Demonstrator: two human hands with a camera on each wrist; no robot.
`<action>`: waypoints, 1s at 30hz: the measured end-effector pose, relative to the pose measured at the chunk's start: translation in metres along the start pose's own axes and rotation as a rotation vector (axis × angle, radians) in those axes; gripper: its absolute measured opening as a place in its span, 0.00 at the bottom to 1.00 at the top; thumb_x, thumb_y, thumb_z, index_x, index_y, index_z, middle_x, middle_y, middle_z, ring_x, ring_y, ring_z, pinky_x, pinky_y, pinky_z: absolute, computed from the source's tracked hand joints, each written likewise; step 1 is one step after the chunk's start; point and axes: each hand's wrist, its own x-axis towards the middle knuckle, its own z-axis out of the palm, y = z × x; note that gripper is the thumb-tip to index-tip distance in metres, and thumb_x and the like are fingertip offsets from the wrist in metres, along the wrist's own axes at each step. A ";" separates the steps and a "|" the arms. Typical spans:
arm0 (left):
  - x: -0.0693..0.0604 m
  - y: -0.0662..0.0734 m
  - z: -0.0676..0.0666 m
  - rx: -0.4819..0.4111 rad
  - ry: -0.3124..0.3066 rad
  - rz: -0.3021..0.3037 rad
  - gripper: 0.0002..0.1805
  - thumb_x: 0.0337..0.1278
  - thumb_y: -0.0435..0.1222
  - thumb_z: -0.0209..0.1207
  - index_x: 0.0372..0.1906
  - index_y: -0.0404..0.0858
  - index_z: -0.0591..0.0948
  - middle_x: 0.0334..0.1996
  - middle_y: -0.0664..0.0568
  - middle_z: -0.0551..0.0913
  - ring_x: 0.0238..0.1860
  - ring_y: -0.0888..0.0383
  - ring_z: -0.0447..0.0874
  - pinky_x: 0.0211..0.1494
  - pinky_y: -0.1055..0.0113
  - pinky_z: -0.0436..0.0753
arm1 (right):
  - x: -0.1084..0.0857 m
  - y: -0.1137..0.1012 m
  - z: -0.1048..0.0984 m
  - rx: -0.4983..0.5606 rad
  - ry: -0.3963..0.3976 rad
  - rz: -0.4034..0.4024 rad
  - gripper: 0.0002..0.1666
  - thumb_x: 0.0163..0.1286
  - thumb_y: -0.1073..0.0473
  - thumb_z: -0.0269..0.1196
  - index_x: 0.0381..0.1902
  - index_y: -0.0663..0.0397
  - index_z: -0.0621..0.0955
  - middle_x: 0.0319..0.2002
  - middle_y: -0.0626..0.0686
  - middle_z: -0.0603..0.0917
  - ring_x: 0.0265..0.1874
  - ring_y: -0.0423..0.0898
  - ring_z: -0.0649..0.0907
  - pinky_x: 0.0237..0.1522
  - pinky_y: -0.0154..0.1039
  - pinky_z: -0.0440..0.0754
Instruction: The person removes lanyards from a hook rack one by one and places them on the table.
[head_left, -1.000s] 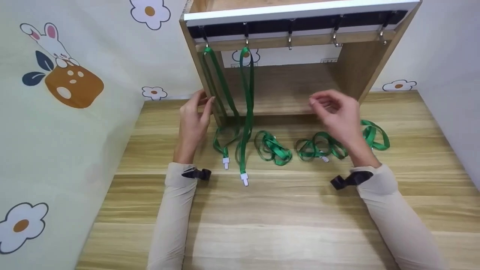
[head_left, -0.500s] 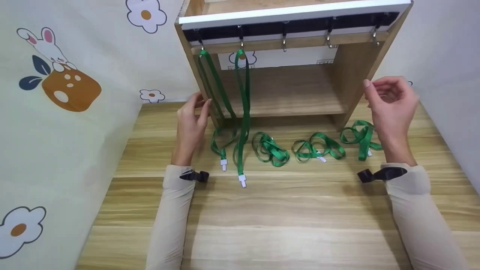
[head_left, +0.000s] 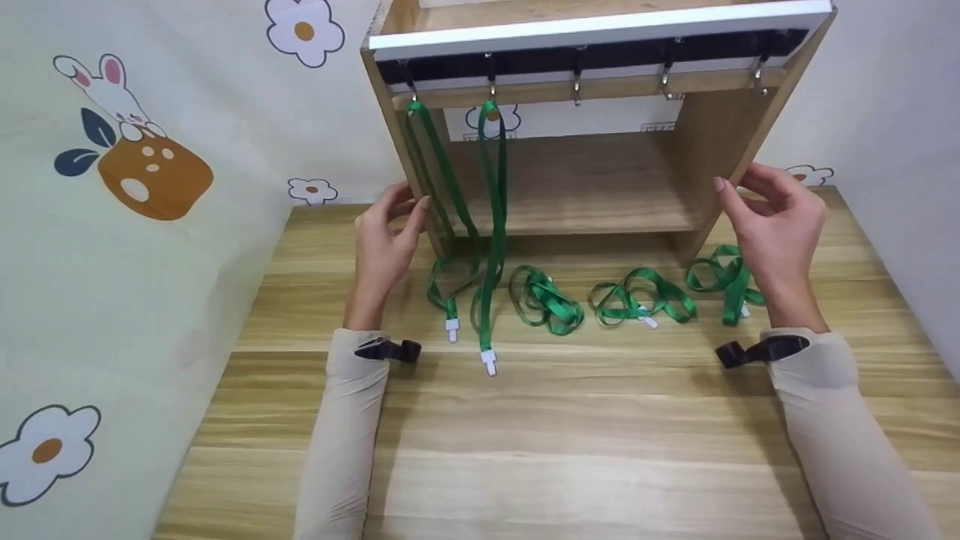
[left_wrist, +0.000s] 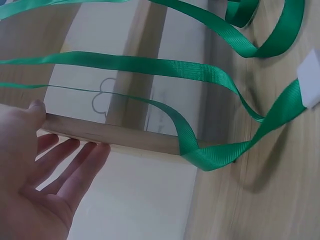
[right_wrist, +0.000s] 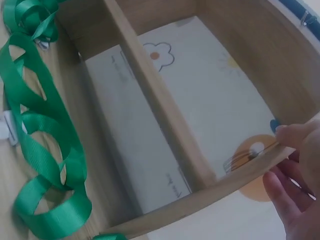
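Observation:
A wooden rack (head_left: pixel 577 184) with a row of metal hooks stands upright, and I grip it from both sides. My left hand (head_left: pixel 384 238) pinches its left side panel (left_wrist: pixel 115 135), thumb on the inner side and fingers outside. The right hand (head_left: pixel 784 225) holds the right panel (right_wrist: pixel 200 202) the same way. One green lanyard (head_left: pixel 444 161) hangs from the leftmost hook, a second lanyard (head_left: pixel 498 202) from the hook beside it. Their white clips (head_left: pixel 489 361) reach down in front of the rack.
On the wooden table (head_left: pixel 555 450) before the rack lie three loose green lanyards: a bundled one (head_left: pixel 561 306), a looped one (head_left: pixel 670 291) and another (head_left: pixel 735 296) by my right wrist. Three hooks (head_left: pixel 577 88) on the right carry nothing. Patterned walls (head_left: pixel 150 300) enclose the table.
My right hand has moved right, from in front of the rack to beyond its right side, then in onto the right panel. The left hand has stayed at the left panel.

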 end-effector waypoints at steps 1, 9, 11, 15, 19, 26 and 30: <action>0.000 0.000 0.000 -0.012 0.010 -0.001 0.18 0.77 0.41 0.66 0.64 0.40 0.85 0.59 0.45 0.90 0.55 0.50 0.93 0.49 0.64 0.95 | 0.001 0.002 0.000 -0.001 0.002 0.001 0.22 0.67 0.54 0.79 0.59 0.49 0.90 0.57 0.49 0.92 0.55 0.37 0.90 0.57 0.27 0.89; 0.001 0.018 -0.002 -0.113 0.204 0.060 0.15 0.73 0.34 0.68 0.58 0.31 0.86 0.53 0.42 0.91 0.53 0.51 0.91 0.48 0.71 0.93 | 0.003 0.009 0.001 0.001 0.004 -0.023 0.20 0.67 0.54 0.79 0.55 0.52 0.92 0.53 0.48 0.94 0.52 0.35 0.91 0.54 0.26 0.89; 0.001 0.030 -0.002 -0.136 0.269 0.113 0.12 0.72 0.35 0.70 0.53 0.32 0.87 0.48 0.44 0.91 0.48 0.53 0.91 0.46 0.69 0.93 | 0.003 0.010 0.000 0.010 0.009 -0.036 0.20 0.66 0.55 0.79 0.54 0.53 0.92 0.51 0.48 0.94 0.50 0.34 0.91 0.53 0.25 0.89; -0.003 0.058 0.002 -0.199 0.279 0.234 0.09 0.69 0.34 0.72 0.48 0.34 0.88 0.43 0.47 0.90 0.44 0.53 0.89 0.47 0.62 0.94 | 0.004 0.011 0.000 0.021 0.019 -0.050 0.18 0.66 0.55 0.79 0.52 0.55 0.92 0.47 0.46 0.95 0.48 0.33 0.92 0.51 0.24 0.89; -0.010 0.080 0.012 -0.169 0.087 0.285 0.12 0.71 0.36 0.71 0.54 0.37 0.89 0.47 0.46 0.91 0.47 0.55 0.90 0.50 0.61 0.94 | 0.003 0.010 -0.001 0.015 0.025 -0.028 0.19 0.66 0.55 0.80 0.53 0.54 0.93 0.48 0.45 0.95 0.48 0.32 0.91 0.51 0.23 0.89; -0.022 0.082 0.038 -0.015 -0.156 0.126 0.19 0.71 0.44 0.71 0.59 0.38 0.88 0.49 0.49 0.93 0.43 0.60 0.92 0.48 0.67 0.94 | 0.002 0.011 0.000 0.011 0.019 -0.027 0.19 0.66 0.55 0.80 0.54 0.53 0.92 0.50 0.48 0.95 0.47 0.32 0.92 0.53 0.25 0.89; -0.023 0.078 0.043 -0.008 -0.206 0.042 0.17 0.71 0.44 0.72 0.58 0.41 0.90 0.47 0.50 0.94 0.43 0.60 0.92 0.50 0.66 0.94 | 0.002 0.009 0.001 0.006 0.013 -0.004 0.20 0.66 0.55 0.80 0.55 0.53 0.92 0.51 0.48 0.94 0.48 0.32 0.92 0.54 0.26 0.89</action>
